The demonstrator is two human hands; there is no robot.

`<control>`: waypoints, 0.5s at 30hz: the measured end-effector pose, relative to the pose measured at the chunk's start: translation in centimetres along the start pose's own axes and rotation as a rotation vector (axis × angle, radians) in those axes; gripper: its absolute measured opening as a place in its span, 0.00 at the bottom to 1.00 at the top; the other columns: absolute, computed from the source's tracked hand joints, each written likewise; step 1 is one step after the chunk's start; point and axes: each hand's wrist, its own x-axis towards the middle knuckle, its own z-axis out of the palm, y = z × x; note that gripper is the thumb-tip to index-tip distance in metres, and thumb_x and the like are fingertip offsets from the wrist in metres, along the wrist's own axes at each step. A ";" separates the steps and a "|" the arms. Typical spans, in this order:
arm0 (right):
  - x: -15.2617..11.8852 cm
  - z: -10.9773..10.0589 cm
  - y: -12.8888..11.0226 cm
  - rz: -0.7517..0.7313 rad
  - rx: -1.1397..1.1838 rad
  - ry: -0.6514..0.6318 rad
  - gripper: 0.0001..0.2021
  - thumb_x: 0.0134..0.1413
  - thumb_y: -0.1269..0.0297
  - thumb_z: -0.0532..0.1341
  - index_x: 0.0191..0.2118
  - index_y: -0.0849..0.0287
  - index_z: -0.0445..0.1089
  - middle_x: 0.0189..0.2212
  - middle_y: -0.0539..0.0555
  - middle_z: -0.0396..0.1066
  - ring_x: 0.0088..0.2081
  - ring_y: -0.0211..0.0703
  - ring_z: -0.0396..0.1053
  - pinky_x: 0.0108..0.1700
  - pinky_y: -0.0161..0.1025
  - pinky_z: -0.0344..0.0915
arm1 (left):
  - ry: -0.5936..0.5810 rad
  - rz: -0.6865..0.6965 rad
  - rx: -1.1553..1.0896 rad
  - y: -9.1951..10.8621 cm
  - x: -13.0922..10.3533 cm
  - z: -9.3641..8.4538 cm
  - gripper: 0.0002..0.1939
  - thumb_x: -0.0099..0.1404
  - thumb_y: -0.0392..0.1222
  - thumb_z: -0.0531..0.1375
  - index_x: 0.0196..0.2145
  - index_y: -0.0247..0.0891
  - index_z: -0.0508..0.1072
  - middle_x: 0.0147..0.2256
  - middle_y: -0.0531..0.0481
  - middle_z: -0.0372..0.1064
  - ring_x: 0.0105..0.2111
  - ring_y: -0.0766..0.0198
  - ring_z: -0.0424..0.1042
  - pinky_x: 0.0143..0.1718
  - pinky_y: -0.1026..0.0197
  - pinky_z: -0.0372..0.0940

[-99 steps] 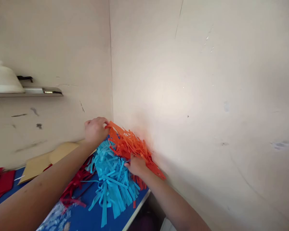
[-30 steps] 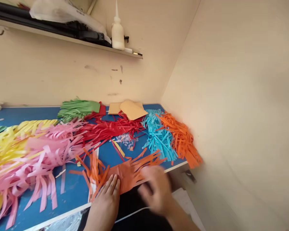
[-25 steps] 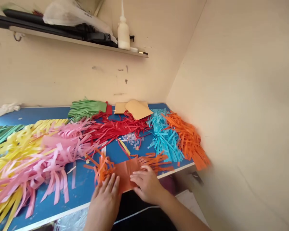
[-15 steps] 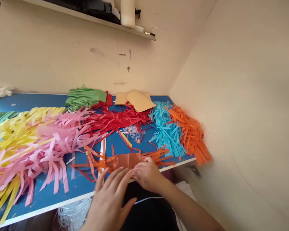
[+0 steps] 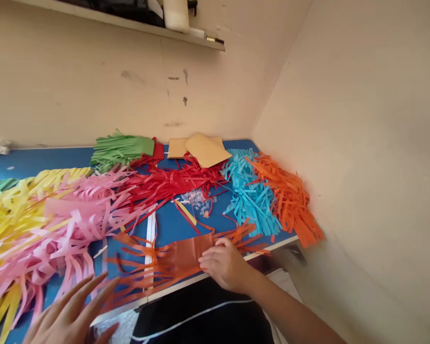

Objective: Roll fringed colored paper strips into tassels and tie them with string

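A strip of orange tissue paper (image 5: 186, 253) with fringed ends lies along the near edge of the blue table (image 5: 225, 220). My right hand (image 5: 227, 265) is on the right part of its uncut middle, fingers bent over the paper and thumb hidden. At the lower left my left hand (image 5: 71, 315) is off the paper, slightly blurred, its fingers spread and nothing in them. Under the strip's left fringe runs a white band (image 5: 149, 239). A thin yellow strip (image 5: 186, 212) lies behind the orange piece, beside small clear plastic bits (image 5: 198, 198).
Pink fringe (image 5: 79, 210) and yellow fringe (image 5: 17, 205) heap at the left. Green fringe (image 5: 120, 150), red fringe (image 5: 172, 181) and tan sheets (image 5: 206, 149) lie toward the wall. Blue fringe (image 5: 251, 196) and more orange fringe (image 5: 290, 200) are at the right. A shelf (image 5: 139, 26) hangs above.
My left hand has moved left and down, away from the orange strip. More of the strip's middle and left fringe shows. My right hand stays at the strip; the view has shifted slightly.
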 end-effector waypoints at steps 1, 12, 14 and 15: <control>0.0 -0.1 0.1 0.004 0.003 -0.020 0.07 0.66 0.68 0.56 0.43 0.54 0.71 0.40 0.51 0.79 0.46 0.40 0.74 0.51 0.46 0.55 | -0.027 0.126 -0.061 1.5 0.4 -0.1 0.28 0.61 0.54 0.56 0.59 0.59 0.64 0.57 0.54 0.69 0.58 0.45 0.66 0.55 0.42 0.62; 2.5 -1.0 0.8 0.531 -0.003 -0.018 0.05 0.57 0.66 0.67 0.31 0.55 0.73 0.26 0.46 0.77 0.30 0.39 0.71 0.43 0.41 0.52 | -0.153 0.101 -0.283 7.2 7.8 5.8 0.17 0.64 0.57 0.57 0.32 0.45 0.79 0.33 0.50 0.80 0.35 0.57 0.77 0.40 0.55 0.60; 3.3 -0.9 0.8 0.598 -0.020 -0.029 0.05 0.57 0.67 0.67 0.31 0.55 0.73 0.26 0.45 0.77 0.29 0.38 0.70 0.42 0.40 0.52 | -0.126 0.031 -0.241 6.8 7.8 5.8 0.21 0.66 0.59 0.53 0.30 0.44 0.79 0.30 0.50 0.80 0.31 0.57 0.77 0.38 0.55 0.60; 3.6 -0.9 0.8 0.621 -0.031 -0.041 0.04 0.57 0.67 0.67 0.31 0.55 0.73 0.26 0.45 0.77 0.28 0.38 0.70 0.42 0.40 0.52 | -0.131 -0.003 -0.204 6.9 7.9 5.7 0.23 0.68 0.58 0.52 0.30 0.43 0.79 0.28 0.50 0.80 0.30 0.57 0.77 0.38 0.55 0.60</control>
